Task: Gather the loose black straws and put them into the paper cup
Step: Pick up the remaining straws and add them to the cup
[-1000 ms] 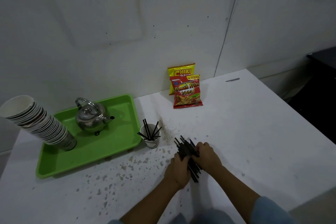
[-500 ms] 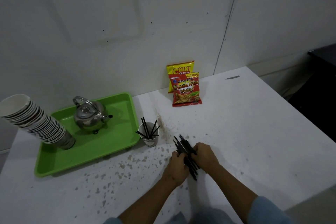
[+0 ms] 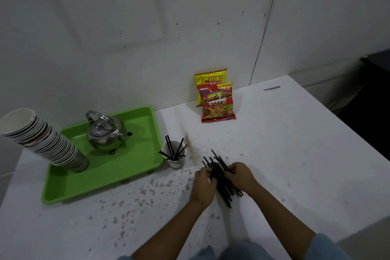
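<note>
A bundle of loose black straws [image 3: 222, 181] lies on the white table, pointing away from me and a little left. My left hand [image 3: 204, 186] presses against its left side and my right hand [image 3: 242, 176] against its right side, fingers curled onto the straws. The straw ends stick out beyond both hands. A white paper cup [image 3: 176, 159] stands left of the bundle, beside the tray, with several black straws leaning in it.
A green tray [image 3: 69, 186] at the left holds a metal kettle [image 3: 106, 134] and a tilted stack of paper cups [image 3: 40, 139]. Two snack bags [image 3: 217, 101] lean against the wall. The table [image 3: 295, 154] is stained with brown specks near the cup.
Both hands stay on the straw bundle and have squeezed it a little tighter and narrower. The camera view has shifted slightly; the cup and tray have not moved.
</note>
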